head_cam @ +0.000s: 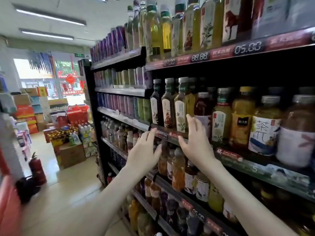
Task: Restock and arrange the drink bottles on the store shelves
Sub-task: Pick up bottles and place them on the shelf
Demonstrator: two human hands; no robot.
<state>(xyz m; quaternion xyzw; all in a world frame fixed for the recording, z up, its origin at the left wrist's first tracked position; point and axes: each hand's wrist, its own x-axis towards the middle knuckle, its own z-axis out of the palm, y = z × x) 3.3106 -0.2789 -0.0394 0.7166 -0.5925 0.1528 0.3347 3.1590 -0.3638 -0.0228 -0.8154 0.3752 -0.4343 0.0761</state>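
Both our hands hold nothing: left hand (144, 150) and right hand (196, 147) reach with fingers straight and spread, at the front edge of the middle shelf (228, 155). Drink bottles (167, 108) stand just behind that edge. We seem to be arranging; next we would need to close on a front bottle and square it.

The top-shelf bottles (208, 23) are cut off above; the rightmost bottle (298, 133) is blurred.

- Drink bottles (181, 106): clear glossy plastic, smooth printed labels.
- Shelf rail (167, 135): glossy plastic strip.
- Floor (68, 193): smooth, shiny tiles.
- Boxes (71, 155): matt cardboard.
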